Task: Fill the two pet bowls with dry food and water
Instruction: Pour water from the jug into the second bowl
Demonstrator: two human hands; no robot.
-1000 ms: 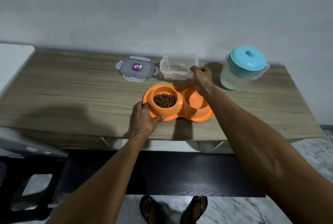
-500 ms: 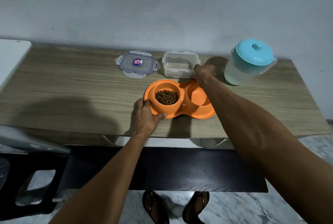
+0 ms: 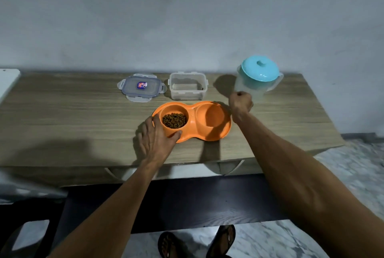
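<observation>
An orange double pet bowl sits mid-table. Its left cup holds brown dry food; its right cup looks bare. My left hand grips the bowl's left rim, thumb on the front edge. My right hand hovers just right of the bowl with fingers curled and nothing in it, close in front of the translucent water pitcher with a turquoise lid. A clear plastic food container stands open behind the bowl, almost bare inside.
The container's clip lid lies flat to its left on the wooden table. A grey wall rises right behind the table. A white surface adjoins the far left. A dark bench sits below the front edge.
My right hand let go of the clear container and moved right toward the pitcher. The left hand stayed on the bowl's rim.
</observation>
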